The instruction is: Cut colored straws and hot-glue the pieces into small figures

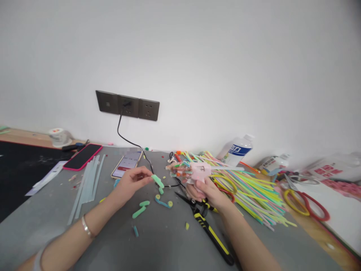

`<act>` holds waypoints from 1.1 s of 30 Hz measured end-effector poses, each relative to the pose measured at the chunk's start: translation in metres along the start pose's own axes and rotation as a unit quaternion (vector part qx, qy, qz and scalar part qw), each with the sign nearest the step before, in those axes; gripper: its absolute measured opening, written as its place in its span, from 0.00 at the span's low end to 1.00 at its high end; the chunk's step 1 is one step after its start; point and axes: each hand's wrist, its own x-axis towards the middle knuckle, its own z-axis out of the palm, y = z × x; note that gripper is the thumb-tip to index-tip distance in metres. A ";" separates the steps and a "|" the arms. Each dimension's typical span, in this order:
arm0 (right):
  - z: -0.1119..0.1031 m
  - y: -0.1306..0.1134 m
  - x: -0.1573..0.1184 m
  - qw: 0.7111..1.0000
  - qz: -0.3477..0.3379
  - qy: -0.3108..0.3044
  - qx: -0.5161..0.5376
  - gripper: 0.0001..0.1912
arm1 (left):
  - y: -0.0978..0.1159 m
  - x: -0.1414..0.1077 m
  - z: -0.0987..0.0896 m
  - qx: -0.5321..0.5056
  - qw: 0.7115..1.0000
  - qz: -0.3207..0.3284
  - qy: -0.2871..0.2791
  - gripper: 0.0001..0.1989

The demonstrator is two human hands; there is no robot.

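Observation:
Between the thumb and fingers of my left hand is a folded green pipe cleaner piece. My right hand is closed round the handle of a pink hot glue gun, its nozzle end towards the left and a pale glue stick coming out of its back. Colourful bits partly cover the nozzle end. Below my left hand lie another green pipe cleaner piece and a blue one with curled yellow ends. Black-and-yellow pliers lie beneath my right hand.
A bundle of coloured pipe cleaners spreads at the right, near red-and-yellow scissors and a white bottle. Left are glue sticks, a pink-edged phone and a lit phone. A black cord runs from the wall socket.

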 end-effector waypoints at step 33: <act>0.004 0.012 0.000 0.998 -0.003 -0.058 -0.034 0.24 | 0.003 0.000 0.002 -0.016 1.000 -0.012 0.019 0.09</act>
